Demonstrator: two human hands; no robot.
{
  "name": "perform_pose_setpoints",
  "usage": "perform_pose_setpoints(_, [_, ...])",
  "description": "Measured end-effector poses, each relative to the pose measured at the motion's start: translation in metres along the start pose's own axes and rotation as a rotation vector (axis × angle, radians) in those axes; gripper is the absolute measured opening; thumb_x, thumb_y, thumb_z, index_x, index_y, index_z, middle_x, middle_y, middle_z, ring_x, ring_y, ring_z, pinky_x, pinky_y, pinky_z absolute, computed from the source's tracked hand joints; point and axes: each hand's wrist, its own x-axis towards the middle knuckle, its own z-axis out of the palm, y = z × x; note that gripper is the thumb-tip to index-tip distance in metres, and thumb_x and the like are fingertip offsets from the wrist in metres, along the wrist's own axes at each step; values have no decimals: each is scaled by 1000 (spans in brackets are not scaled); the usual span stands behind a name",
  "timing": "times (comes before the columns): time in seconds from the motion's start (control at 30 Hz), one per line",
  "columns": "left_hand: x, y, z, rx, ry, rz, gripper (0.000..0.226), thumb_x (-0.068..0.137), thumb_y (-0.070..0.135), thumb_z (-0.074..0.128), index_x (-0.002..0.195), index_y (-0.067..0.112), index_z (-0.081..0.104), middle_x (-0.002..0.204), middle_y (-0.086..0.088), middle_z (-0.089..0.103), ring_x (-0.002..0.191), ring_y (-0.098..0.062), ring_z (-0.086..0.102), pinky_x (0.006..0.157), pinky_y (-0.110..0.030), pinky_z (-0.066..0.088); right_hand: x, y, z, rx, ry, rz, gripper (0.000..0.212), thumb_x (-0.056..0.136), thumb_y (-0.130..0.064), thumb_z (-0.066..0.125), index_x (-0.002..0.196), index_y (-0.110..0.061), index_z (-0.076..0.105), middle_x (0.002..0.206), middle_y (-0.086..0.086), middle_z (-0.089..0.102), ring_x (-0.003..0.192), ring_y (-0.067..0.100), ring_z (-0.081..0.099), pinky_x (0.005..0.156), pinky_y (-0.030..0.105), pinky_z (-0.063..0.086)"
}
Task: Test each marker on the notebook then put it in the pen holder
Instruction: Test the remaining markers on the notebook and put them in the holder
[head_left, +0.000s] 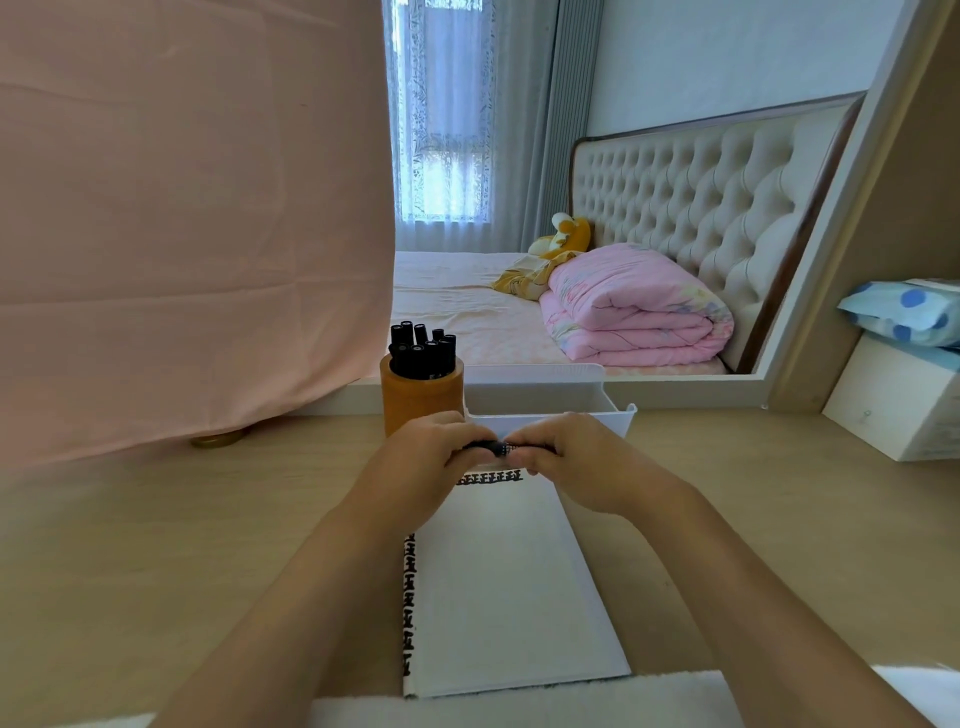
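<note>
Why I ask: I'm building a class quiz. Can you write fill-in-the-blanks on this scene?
1. The markers standing in the wooden pen holder are all ____.
2. The pen holder stands to the ____ of the white tray.
3. The left hand and right hand grip one marker; between the forearms lies a white ____.

Missing words: black; left; notebook.

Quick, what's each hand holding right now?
Left hand: fingers curled round one end of the black marker.
Right hand: gripping the marker's other end.
</note>
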Motion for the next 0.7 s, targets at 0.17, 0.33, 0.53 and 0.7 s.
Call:
perform_pose_setpoints(0.17, [-1, -3, -3, -27, -39, -107, 18, 98, 25, 58, 105, 24, 74, 86, 7, 65, 79, -6, 57, 69, -22, 46, 7, 8, 18, -219, 218, -218, 15, 97, -31, 60, 94, -23, 73, 74, -8, 59, 69, 10, 52, 64, 35, 48])
perform_pose_setpoints(0.33, [-2, -5, -6, -147, -74, -199, 20, 99, 27, 55, 93, 22, 73, 73, 6, 62, 64, -3, 51, 58, -16, 37, 7, 5, 18, -452, 363, -336, 15, 95, -32, 64, 102, -24, 75, 79, -10, 64, 69, 8, 48, 57, 27, 46])
perform_pose_setpoints(0.53, [-2, -12, -11, -24, -86, -62, 15, 97, 25, 59, 102, 25, 73, 86, 11, 64, 81, -6, 57, 68, -22, 44, 5, -2, 19, -82, 126, -65, 21, 100, -34, 54, 98, -28, 74, 70, -13, 60, 69, 8, 55, 62, 26, 43])
perform_pose_setpoints(0.7, [-4, -11, -12, -85, -117, -204, 19, 100, 31, 51, 95, 30, 70, 87, 9, 66, 81, -8, 59, 73, -31, 48, 8, 1, 26, -334, 291, -244, 14, 96, -33, 60, 96, -26, 72, 75, -12, 58, 69, 7, 48, 59, 29, 45])
